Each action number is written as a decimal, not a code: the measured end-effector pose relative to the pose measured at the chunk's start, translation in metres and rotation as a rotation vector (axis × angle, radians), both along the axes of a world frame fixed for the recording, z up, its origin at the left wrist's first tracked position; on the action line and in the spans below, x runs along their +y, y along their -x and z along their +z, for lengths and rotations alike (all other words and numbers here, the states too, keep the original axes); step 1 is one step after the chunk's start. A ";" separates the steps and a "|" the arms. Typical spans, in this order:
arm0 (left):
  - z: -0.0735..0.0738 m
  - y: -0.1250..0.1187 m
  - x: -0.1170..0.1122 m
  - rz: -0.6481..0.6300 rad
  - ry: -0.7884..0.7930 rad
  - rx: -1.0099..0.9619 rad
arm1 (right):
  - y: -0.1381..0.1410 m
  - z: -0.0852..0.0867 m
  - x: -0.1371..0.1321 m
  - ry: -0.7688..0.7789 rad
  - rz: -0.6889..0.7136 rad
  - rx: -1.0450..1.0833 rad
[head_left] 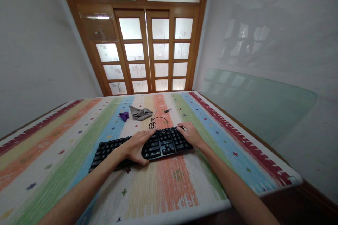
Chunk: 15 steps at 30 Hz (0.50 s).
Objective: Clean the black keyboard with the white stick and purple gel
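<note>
A black computer keyboard (158, 144) lies slightly aslant on the striped tablecloth. My left hand (138, 146) spans its middle, the thumb at the near edge and the fingers at the far edge, holding it. At the keyboard's upper right corner, my right hand (190, 134) is closed with its fingertips over the keys. A small pale bit shows by those fingers, too hidden to name. The keyboard's thin black cable (152, 125) lies coiled just beyond the far edge.
Past the keyboard lie a crumpled grey cloth (141, 113), a small purple cloth (124, 116), a thin white stick-like item (154, 113) and a small dark object (167, 111). A striped tablecloth (105, 190) covers the table. Walls flank both sides; wooden glazed doors (148, 49) stand behind.
</note>
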State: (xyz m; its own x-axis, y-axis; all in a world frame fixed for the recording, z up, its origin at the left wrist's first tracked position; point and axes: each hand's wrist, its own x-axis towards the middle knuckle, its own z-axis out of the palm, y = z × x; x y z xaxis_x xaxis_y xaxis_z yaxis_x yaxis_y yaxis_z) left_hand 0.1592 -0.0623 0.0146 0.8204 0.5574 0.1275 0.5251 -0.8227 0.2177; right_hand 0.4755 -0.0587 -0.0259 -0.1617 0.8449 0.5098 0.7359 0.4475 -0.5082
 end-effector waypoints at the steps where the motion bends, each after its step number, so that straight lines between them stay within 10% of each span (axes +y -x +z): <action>1: -0.003 -0.001 0.002 -0.003 0.006 -0.002 | 0.001 0.000 0.000 -0.005 0.012 -0.022; 15: -0.004 0.012 0.003 0.075 0.044 0.059 | 0.028 -0.001 -0.020 -0.051 0.032 -0.293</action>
State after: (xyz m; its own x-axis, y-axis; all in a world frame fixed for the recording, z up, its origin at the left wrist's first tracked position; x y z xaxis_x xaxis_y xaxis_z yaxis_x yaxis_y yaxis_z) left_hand 0.1470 -0.0592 0.0102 0.7817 0.6213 0.0541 0.5976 -0.7710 0.2202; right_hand 0.4471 -0.0785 -0.0273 -0.3345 0.8114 0.4793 0.8330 0.4924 -0.2523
